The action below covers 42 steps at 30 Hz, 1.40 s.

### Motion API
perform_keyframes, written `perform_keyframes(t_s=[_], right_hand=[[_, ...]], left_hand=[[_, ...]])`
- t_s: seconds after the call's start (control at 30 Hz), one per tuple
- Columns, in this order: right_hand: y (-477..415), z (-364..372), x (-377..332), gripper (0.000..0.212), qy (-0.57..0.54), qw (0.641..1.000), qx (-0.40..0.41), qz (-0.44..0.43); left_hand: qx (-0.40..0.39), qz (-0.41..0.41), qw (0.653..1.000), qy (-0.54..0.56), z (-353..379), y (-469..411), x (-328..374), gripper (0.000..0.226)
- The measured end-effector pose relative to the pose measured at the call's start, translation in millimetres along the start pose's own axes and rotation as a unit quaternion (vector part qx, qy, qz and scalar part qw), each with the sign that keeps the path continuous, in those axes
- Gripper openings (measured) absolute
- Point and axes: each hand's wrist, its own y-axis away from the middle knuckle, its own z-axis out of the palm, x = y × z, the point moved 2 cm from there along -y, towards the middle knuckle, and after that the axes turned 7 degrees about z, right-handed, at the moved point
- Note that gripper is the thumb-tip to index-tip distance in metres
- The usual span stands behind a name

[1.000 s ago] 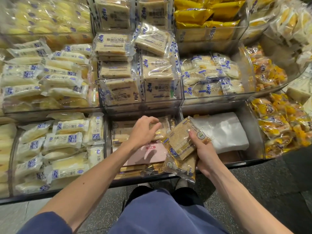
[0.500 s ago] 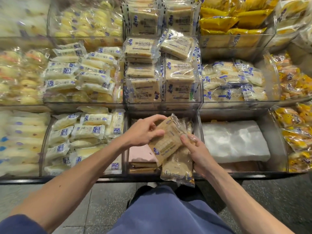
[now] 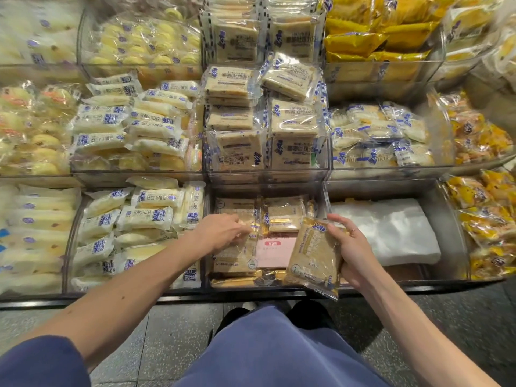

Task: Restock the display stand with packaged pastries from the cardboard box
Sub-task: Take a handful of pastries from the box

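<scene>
Right hand [image 3: 353, 247] grips spare pastry packs [image 3: 312, 252] beside the lower-centre bin [image 3: 324, 202], ready to feed; left hand [image 3: 220, 233] rests on a placed pack [image 3: 237, 258], grip unclear.

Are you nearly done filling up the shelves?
Partly. The upper bins look full. The left hand touches a pack in the low middle bin; the right hand holds a second pack. That bin shows its pink card, so more fit.

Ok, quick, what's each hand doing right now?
Left hand: on a packet in the middle bin; grip cannot be told.
Right hand: holding a brown pastry packet.
</scene>
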Motion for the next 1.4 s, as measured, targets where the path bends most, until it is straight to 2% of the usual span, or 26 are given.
perform_keyframes(t_s=[0.1, 0.27, 0.5, 0.57, 0.6, 0.63, 0.67, 0.7, 0.73, 0.77, 0.87, 1.0, 1.07, 1.17, 1.27, 1.4], right_hand=[[1, 4, 2, 0.022, -0.007, 1.000, -0.009, 0.002], [0, 3, 8, 0.026, -0.020, 1.000, -0.009, 0.010], [-3, 2, 11, 0.029, -0.001, 0.999, -0.003, 0.035], [0, 4, 9, 0.030, 0.032, 0.999, -0.024, 0.035], [2, 6, 7, 0.035, 0.062, 0.997, -0.039, 0.039], [5, 9, 5, 0.040, 0.109, 0.991, -0.058, 0.044], [7, 13, 2, 0.045, 0.170, 0.981, -0.079, 0.047], [9, 17, 0, 0.049, 0.233, 0.966, -0.102, 0.043], [10, 23, -2, 0.053, 0.287, 0.949, -0.123, 0.034], [10, 28, -2, 0.057, 0.326, 0.934, -0.143, 0.022], [8, 42, -4, 0.069, 0.366, 0.914, -0.175, 0.008], [6, 35, -15, 0.079, 0.389, 0.902, -0.186, 0.025], [4, 19, -16, 0.075, 0.420, 0.891, -0.168, 0.044], [0, -4, -3, 0.061, 0.332, 0.931, -0.133, 0.073], [-2, -8, 7, 0.054, 0.286, 0.953, -0.089, 0.033], [-3, 3, 4, 0.044, 0.301, 0.951, -0.052, -0.034]], left_hand=[[0.029, 0.013, 0.999, -0.022, 9, 1, 5, 0.043], [0.080, -0.026, 0.991, -0.102, 18, 3, 17, 0.043], [0.071, -0.055, 0.994, -0.061, 29, 3, 18, 0.048], [0.102, -0.067, 0.992, 0.015, 23, 1, 22, 0.048], [0.135, -0.077, 0.980, 0.123, 11, 2, 27, 0.048], [0.163, -0.078, 0.951, 0.252, -3, 2, 32, 0.048], [0.179, -0.068, 0.904, 0.383, -18, 1, 38, 0.046], [0.171, -0.043, 0.864, 0.471, -35, 1, 45, 0.043], [0.152, -0.014, 0.845, 0.512, -49, 1, 52, 0.039], [0.127, 0.013, 0.844, 0.520, -58, 1, 58, 0.035], [0.098, 0.049, 0.875, 0.472, -66, 5, 64, 0.035], [0.119, 0.029, 0.860, 0.496, -58, 13, 59, 0.043], [0.133, -0.013, 0.828, 0.545, -49, 20, 55, 0.056], [0.156, -0.068, 0.758, 0.629, -33, 29, 50, 0.070], [0.146, -0.094, 0.741, 0.648, -25, 30, 49, 0.052], [0.126, -0.123, 0.706, 0.686, -19, 28, 49, 0.034]])
